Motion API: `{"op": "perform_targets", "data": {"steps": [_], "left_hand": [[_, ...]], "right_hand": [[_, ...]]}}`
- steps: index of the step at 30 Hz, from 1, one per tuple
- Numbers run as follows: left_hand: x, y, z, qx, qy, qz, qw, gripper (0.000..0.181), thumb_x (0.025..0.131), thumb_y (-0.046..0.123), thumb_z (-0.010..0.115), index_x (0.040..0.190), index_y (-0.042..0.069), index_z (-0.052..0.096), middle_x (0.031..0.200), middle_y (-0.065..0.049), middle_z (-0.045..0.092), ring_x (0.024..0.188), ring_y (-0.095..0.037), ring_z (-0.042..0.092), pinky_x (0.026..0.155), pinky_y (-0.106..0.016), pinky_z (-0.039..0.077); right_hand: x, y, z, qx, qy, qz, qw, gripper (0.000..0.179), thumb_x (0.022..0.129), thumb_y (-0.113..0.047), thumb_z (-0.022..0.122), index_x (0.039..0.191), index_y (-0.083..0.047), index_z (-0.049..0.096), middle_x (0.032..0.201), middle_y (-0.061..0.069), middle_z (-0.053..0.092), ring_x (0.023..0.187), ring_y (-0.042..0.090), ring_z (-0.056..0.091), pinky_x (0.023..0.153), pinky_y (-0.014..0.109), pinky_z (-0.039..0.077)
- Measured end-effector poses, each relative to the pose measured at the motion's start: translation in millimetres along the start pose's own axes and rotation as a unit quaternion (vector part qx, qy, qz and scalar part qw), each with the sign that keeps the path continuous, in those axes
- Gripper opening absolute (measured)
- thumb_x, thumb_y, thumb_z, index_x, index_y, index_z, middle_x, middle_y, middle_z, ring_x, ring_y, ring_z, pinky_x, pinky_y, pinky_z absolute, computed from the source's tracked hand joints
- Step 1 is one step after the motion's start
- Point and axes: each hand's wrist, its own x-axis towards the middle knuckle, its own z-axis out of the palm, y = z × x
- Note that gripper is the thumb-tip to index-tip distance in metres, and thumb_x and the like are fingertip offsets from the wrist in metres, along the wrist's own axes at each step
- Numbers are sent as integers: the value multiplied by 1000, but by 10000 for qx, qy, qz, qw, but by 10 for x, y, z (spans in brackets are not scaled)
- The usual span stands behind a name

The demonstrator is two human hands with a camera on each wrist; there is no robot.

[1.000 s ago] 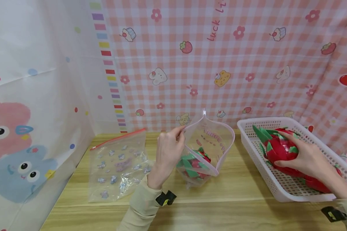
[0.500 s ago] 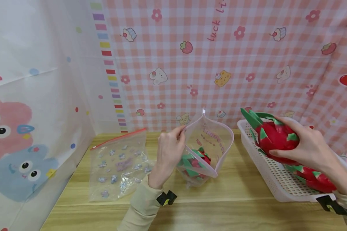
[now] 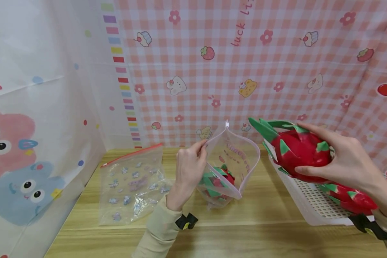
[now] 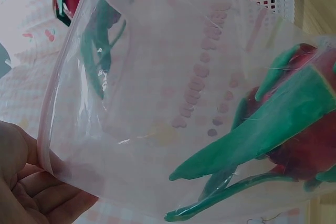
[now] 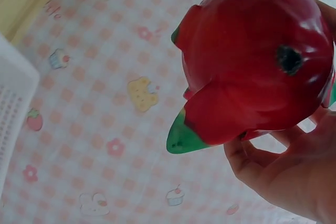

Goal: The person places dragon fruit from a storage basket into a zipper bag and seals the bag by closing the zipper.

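Note:
My left hand (image 3: 191, 166) pinches the left rim of a clear zip bag (image 3: 245, 157) with a pale pink edge, whose mouth gapes wide. Inside the bag lies a dragon fruit (image 3: 217, 182), red with green leaf tips; the left wrist view shows its long green leaves (image 4: 262, 129) through the plastic. My right hand (image 3: 348, 161) grips a second, larger-looking dragon fruit (image 3: 301, 152), thumb below and fingers over the top. It is held above the left side of the white basket (image 3: 304, 206), its leaves pointing toward the bag.
Another dragon fruit (image 3: 351, 199) lies in the basket at the right. A flat clear bag with a red zip (image 3: 132, 186) and small printed figures lies on the wooden table (image 3: 245, 236) at the left. A checked cloth (image 3: 193, 71) hangs behind.
My right hand has lifted the dragon fruit up out of the basket and moved it left toward the bag. My left hand keeps its hold on the rim, nearly unmoved.

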Motion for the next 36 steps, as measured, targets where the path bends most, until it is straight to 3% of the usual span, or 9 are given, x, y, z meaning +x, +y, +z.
{"op": "perform_targets", "data": {"steps": [4, 9, 12, 15, 19, 22, 31, 36], "left_hand": [[0, -5, 1, -8, 11, 27, 10000, 20, 89, 0, 56, 101, -7, 70, 78, -21, 72, 35, 3, 28, 34, -9, 23], [0, -3, -7, -4, -5, 4, 10000, 20, 89, 1, 56, 102, -6, 70, 77, -21, 72, 35, 3, 27, 34, -10, 22], [-1, -1, -7, -8, -33, -36, 10000, 20, 90, 1, 55, 102, -6, 70, 76, -20, 72, 35, 2, 27, 34, -10, 22], [-2, 5, -1, -29, -53, -54, 10000, 21, 91, 2, 55, 103, -6, 70, 76, -20, 72, 35, 2, 28, 33, -11, 22], [-3, 19, 14, -111, -83, -63, 9999, 21, 91, 2, 55, 103, -6, 70, 78, -20, 72, 36, 1, 29, 34, -11, 23], [-5, 27, 21, -160, -93, -68, 9998, 21, 91, 1, 54, 103, -7, 70, 78, -21, 72, 35, 1, 28, 35, -11, 22], [-9, 76, 13, -239, -28, -98, 9997, 22, 92, 3, 55, 106, -7, 69, 76, -19, 72, 36, 1, 30, 35, -11, 23], [-14, 71, 7, -179, 15, -159, 9997, 23, 93, 4, 55, 107, -7, 68, 70, -17, 70, 37, 0, 29, 36, -12, 23]], "right_hand": [[10, -99, -18, 260, -13, -140, 9996, 95, 56, -23, 92, 139, -35, 47, 103, 11, 64, 82, -7, 45, 55, 17, 45], [14, -228, -57, 609, -440, -416, 9963, 93, 59, -18, 90, 139, -33, 47, 108, 8, 62, 87, -7, 49, 56, 19, 49], [42, -328, -54, 672, -811, -416, 9936, 90, 62, -21, 89, 139, -37, 45, 118, 8, 60, 95, 3, 50, 59, 21, 50], [108, -434, -41, 636, -1237, -212, 9901, 86, 69, -29, 84, 141, -41, 40, 124, 10, 56, 99, 15, 53, 61, 27, 53], [240, -581, 9, 383, -1634, 334, 9853, 81, 74, -43, 78, 143, -41, 36, 118, 14, 58, 92, 26, 58, 59, 34, 55], [338, -690, 92, 397, -1842, 788, 9789, 80, 75, -51, 74, 144, -39, 35, 113, 16, 61, 90, 26, 58, 60, 33, 54], [597, -941, 319, 1480, -2081, 1433, 9562, 70, 83, -55, 62, 140, -21, 41, 123, 16, 59, 90, 22, 65, 67, 31, 57], [651, -973, 432, 2047, -2237, 1436, 9420, 62, 87, -52, 58, 134, -14, 45, 123, 16, 60, 83, 16, 67, 70, 30, 57]]}}
